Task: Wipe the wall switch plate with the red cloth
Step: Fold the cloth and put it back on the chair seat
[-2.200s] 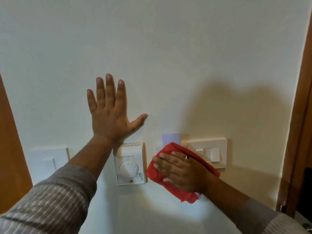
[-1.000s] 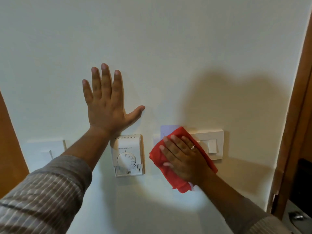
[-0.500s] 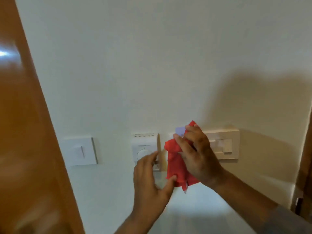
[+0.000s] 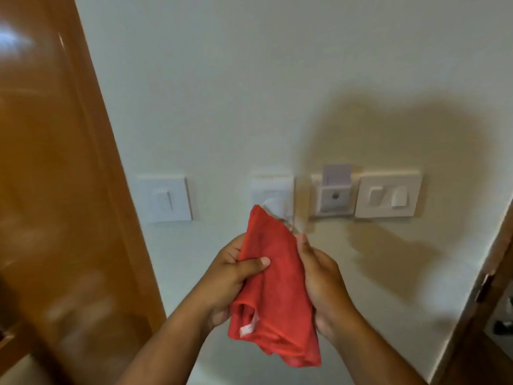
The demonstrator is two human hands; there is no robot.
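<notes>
A pale cream painted wall (image 4: 249, 79) is carrying four white fittings in a row: a square single-rocker switch plate (image 4: 166, 200) sitting at the left, a blurred white thermostat box (image 4: 274, 190) beside it, then a small card-holder panel (image 4: 334, 197), which is touching a wider two-rocker switch plate (image 4: 387, 194).

There is a single view, from a wide-angle camera worn on the person's head. It faces the pale wall (image 4: 249, 79) nearly straight on, tilted slightly downward, and stands close to it. A row of white wall plates (image 4: 387, 194) crosses the middle of the frame, and both hands come in from the lower centre. A glossy wooden door (image 4: 50, 162) fills the left side of the frame, leaning with the lens distortion, and a wooden frame edge (image 4: 494, 259) cuts the lower right corner.
</notes>
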